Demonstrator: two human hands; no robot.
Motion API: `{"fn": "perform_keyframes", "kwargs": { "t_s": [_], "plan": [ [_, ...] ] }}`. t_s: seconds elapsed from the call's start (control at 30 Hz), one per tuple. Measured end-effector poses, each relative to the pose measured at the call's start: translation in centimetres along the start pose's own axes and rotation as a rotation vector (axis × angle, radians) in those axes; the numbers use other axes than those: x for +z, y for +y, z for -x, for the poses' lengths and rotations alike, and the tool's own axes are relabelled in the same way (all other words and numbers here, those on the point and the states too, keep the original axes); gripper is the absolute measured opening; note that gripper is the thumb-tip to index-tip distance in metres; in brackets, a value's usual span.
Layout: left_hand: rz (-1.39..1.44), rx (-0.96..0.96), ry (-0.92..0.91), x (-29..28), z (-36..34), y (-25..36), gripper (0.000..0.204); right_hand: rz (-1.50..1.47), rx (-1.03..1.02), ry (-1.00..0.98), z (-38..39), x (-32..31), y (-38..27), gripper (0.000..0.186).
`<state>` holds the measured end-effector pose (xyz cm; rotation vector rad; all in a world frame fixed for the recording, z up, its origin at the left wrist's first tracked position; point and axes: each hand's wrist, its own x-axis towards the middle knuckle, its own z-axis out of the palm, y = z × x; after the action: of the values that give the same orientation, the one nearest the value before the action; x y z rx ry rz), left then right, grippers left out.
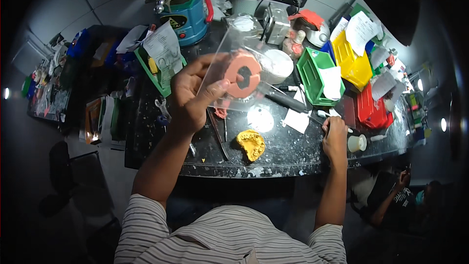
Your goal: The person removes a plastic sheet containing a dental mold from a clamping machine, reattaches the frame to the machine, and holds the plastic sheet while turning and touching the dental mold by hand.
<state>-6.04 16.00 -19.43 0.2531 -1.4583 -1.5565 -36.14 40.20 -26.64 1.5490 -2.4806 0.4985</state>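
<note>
My left hand (195, 88) is raised over the bench, closed on the edge of a clear plastic sheet (215, 76). A thick pink ring (254, 80) of a wax-like material lies against the sheet, with a notched hole in its middle; my thumb presses near it. Below, on the bench, sits a yellow dental cast (250, 145) with a row of teeth. My right hand (334, 132) rests at the bench's right, fingers closed beside white pen-like sticks and a dark-handled tool (288, 101). What those fingers hold, if anything, I cannot make out.
Green (310, 76), yellow (351, 61) and red (372, 107) trays with papers crowd the right. A blue machine (188, 22) stands at the back left, near another green tray (166, 85). A small cup (357, 143) is near the front edge. Someone sits at lower right.
</note>
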Motion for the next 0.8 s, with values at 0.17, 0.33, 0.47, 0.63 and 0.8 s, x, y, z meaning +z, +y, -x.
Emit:
{"fn": "perform_keyframes", "kwargs": {
  "t_s": [0.17,0.33,0.47,0.63,0.8],
  "plan": [
    [0.039,-0.127,-0.052,-0.2,0.3,0.7,0.047,-0.129,0.102,-0.033,0.4,-2.3,-2.0,0.014],
    [0.120,-0.121,-0.049,0.0,0.3,0.5,0.050,-0.877,0.213,-0.051,-0.3,-5.1,-4.4,0.019],
    [0.112,-0.143,-0.062,-0.1,0.0,0.6,0.051,-0.979,-0.084,-0.015,-2.6,-7.2,-5.8,0.022],
    [0.108,-0.215,-0.049,0.0,0.3,0.3,0.050,-1.407,-0.282,0.279,-6.8,-7.6,-11.8,0.023],
    [0.126,-0.224,-0.064,0.6,0.2,0.2,0.051,-1.070,-0.658,0.460,-8.3,-5.8,-14.5,0.025]
  ]
}}
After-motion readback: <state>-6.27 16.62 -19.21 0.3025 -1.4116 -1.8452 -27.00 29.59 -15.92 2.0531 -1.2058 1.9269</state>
